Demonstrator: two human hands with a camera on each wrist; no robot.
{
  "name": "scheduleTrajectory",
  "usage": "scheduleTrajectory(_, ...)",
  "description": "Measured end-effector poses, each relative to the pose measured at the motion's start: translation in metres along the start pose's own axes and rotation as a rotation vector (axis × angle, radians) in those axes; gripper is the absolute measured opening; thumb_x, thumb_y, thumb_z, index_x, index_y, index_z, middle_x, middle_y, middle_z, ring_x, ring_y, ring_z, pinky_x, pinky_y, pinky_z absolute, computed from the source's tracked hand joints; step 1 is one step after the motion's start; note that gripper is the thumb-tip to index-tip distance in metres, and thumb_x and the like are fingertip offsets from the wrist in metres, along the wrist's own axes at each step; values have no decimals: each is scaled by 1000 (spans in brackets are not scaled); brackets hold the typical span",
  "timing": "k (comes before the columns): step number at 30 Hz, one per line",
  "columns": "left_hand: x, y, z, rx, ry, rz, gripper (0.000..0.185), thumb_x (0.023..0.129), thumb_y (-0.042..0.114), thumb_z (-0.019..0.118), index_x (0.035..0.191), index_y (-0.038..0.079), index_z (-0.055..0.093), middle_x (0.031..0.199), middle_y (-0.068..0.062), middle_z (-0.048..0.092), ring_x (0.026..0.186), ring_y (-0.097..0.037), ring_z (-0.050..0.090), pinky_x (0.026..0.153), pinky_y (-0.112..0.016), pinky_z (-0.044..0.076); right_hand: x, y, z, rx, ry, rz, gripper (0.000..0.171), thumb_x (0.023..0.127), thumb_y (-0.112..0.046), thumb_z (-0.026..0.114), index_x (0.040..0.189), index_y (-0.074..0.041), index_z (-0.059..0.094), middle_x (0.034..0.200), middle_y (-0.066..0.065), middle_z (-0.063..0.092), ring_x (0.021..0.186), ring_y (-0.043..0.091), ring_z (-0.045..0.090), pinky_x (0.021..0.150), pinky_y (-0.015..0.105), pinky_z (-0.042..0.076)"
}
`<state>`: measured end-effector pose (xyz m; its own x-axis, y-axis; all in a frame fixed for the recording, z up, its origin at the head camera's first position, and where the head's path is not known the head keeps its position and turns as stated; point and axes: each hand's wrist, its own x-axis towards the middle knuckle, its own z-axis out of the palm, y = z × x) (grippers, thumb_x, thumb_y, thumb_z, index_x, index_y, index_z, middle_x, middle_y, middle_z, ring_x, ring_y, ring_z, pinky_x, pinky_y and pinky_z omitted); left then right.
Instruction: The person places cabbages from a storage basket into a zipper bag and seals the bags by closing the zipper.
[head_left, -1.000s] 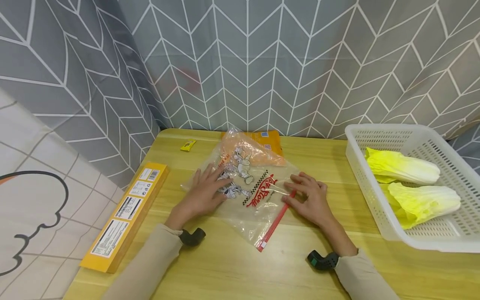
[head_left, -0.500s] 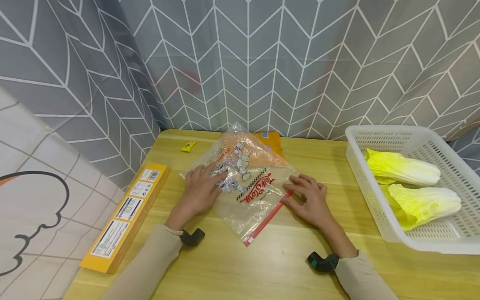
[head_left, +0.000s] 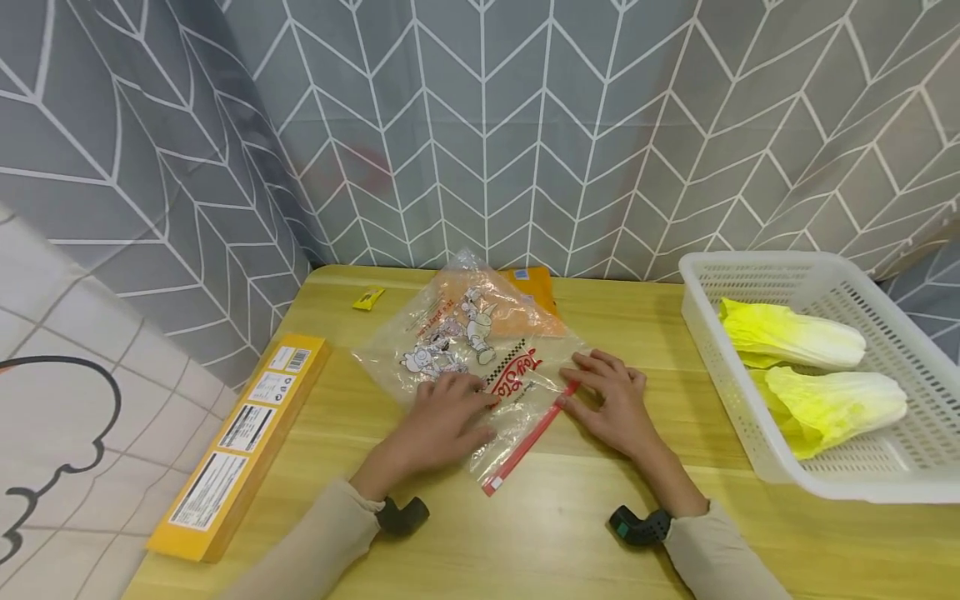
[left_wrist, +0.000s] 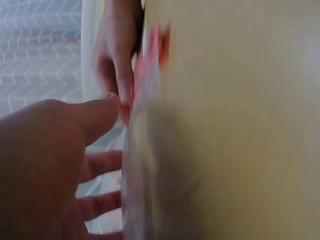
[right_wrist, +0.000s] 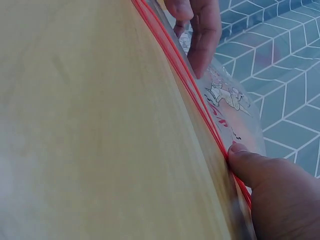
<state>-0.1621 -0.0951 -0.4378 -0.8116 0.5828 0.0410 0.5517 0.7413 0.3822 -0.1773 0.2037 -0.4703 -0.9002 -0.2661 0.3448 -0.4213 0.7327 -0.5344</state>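
Observation:
A clear zip bag (head_left: 420,333) with cartoon figures and red "Toy Story" lettering lies slanted on the table, its red zip edge (head_left: 528,442) facing front right. A white end piece (head_left: 496,483) marks the near corner of that edge. My right hand (head_left: 611,400) pinches the zip edge near its upper end; in the right wrist view the thumb (right_wrist: 245,162) lies on the red strip. Over the bag's lower part my left hand (head_left: 442,421) has its fingers loosely extended, at or just above the plastic. Something orange shows through the bag; whether inside or beneath, I cannot tell.
An orange packet (head_left: 536,287) sticks out behind the bag. A small yellow wrapper (head_left: 368,297) lies at the back left. Along the left edge stands a long yellow box (head_left: 247,433) with labels. On the right, a white basket (head_left: 738,417) holds two cabbage pieces (head_left: 836,408).
My left hand has moved from the bag's left side rightward and nearer, toward the zip edge. The bag has turned slightly, its near corner shifting left. The right hand stays at the zip edge.

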Motion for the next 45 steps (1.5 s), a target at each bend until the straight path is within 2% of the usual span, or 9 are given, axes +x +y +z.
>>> scheduleTrajectory(2, -2, 10, 3, -5, -23, 0, 53, 97, 51, 60, 142, 24, 57, 154, -9, 47, 148, -40, 33, 111, -64, 29, 0, 0, 1, -9, 4, -1, 44, 85, -29, 81, 125, -13, 73, 144, 16, 61, 140, 40, 42, 96, 56, 23)
scheduleTrajectory(6, -3, 25, 8, -28, -89, -15, 66, 94, 63, 57, 148, 25, 49, 166, -12, 31, 155, -52, 11, 117, -77, 10, 1, 1, 0, -21, 18, 1, 44, 84, -30, 82, 125, -14, 73, 143, 16, 62, 139, 39, 43, 94, 55, 24)
scheduleTrajectory(9, -3, 28, 9, -26, -86, -47, 69, 89, 67, 62, 142, 25, 51, 167, -12, 28, 154, -54, 6, 116, -79, 4, 1, 2, 0, -14, 20, -1, 44, 85, -31, 81, 125, -15, 73, 142, 15, 62, 140, 38, 44, 93, 53, 24)
scheduleTrajectory(15, -1, 19, 11, -6, -10, -55, 48, 85, 60, 71, 110, 23, 55, 157, -12, 39, 152, -56, 13, 114, -81, 7, 0, 2, 1, 10, 46, -20, 43, 84, -27, 82, 124, -14, 73, 140, 15, 63, 138, 37, 46, 91, 51, 24)
scheduleTrajectory(22, -2, 10, 13, -113, 72, -65, 11, 91, 36, 66, 88, 28, 58, 159, -13, 43, 153, -56, 11, 114, -80, -3, 0, 0, 6, 56, 100, -34, 42, 82, -22, 84, 121, -12, 74, 138, 17, 64, 134, 37, 47, 87, 48, 25)
scheduleTrajectory(30, 0, -2, 19, -167, 208, -51, 10, 80, 25, 72, 79, 30, 63, 151, -6, 55, 153, -52, 18, 114, -79, -5, 6, -2, 10, 147, 213, -78, 25, 79, -11, 85, 103, -7, 78, 111, 13, 69, 112, 32, 50, 86, 42, 27)
scheduleTrajectory(36, 3, -3, 25, -227, 283, -1, 9, 73, 22, 70, 75, 27, 63, 145, -6, 61, 151, -52, 25, 111, -82, -6, 5, -3, 7, 123, 159, -133, 20, 81, -11, 84, 100, -7, 80, 112, 11, 74, 115, 32, 52, 89, 46, 27)
scheduleTrajectory(40, 5, -4, 28, -269, 321, 30, 8, 72, 21, 68, 74, 26, 62, 140, -5, 65, 150, -48, 31, 111, -82, -6, 4, -4, 5, 79, 121, -156, 21, 82, -11, 82, 102, -5, 80, 117, 13, 75, 124, 36, 52, 92, 51, 25)
scheduleTrajectory(45, 5, -5, 31, -309, 366, 42, 9, 73, 21, 67, 73, 26, 60, 136, -4, 68, 149, -44, 36, 113, -80, -4, 2, -8, 4, -6, 107, -208, 20, 85, -13, 80, 104, -6, 80, 112, 12, 77, 121, 34, 53, 92, 53, 25)
